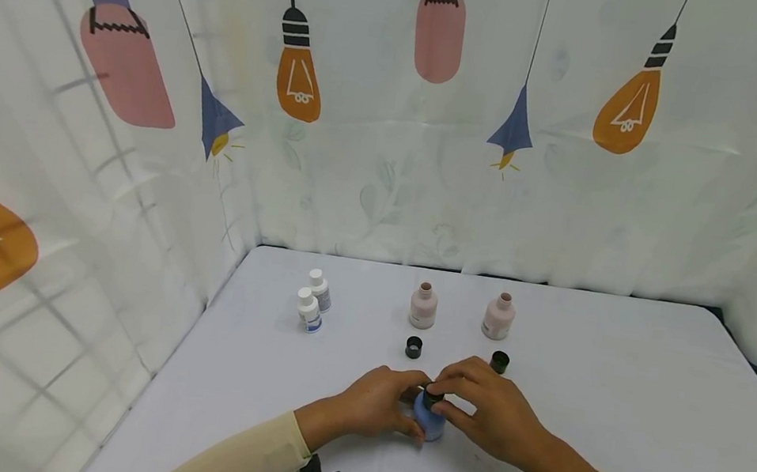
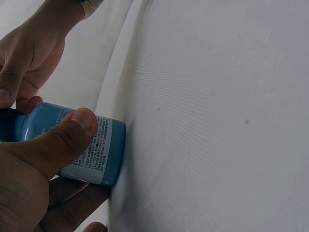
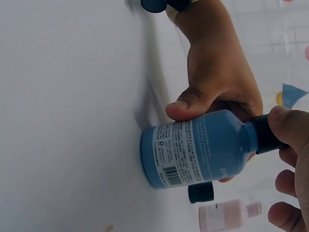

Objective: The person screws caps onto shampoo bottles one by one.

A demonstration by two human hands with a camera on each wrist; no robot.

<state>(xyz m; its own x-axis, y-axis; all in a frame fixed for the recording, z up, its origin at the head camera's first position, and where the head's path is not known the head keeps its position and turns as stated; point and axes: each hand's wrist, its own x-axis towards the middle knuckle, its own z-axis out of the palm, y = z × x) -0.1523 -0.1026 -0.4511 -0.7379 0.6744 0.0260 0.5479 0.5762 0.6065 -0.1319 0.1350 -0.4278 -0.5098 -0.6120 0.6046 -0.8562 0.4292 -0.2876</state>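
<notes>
The blue bottle [image 1: 431, 425] stands on the table [image 1: 618, 379]. At its 9 o'clock, the left hand [image 1: 374, 399] holds its side with thumb and fingers. At 3 o'clock, the right hand [image 1: 495, 412] pinches its black cap [image 3: 265, 137] with its fingers. From the blue bottle, 1 pink bottle [image 1: 422, 309] is at 12 o'clock, another pink bottle [image 1: 498, 320] at 1 o'clock.

Blue bottle [image 3: 212, 140], its pale printed label bearing a barcode, is standing upright on the white table [image 1: 616, 395], the left hand [image 1: 374, 399] gripping its body; black cap [image 3: 266, 137] is sitting at its neck, the right hand [image 1: 495, 411] pinching it
</notes>
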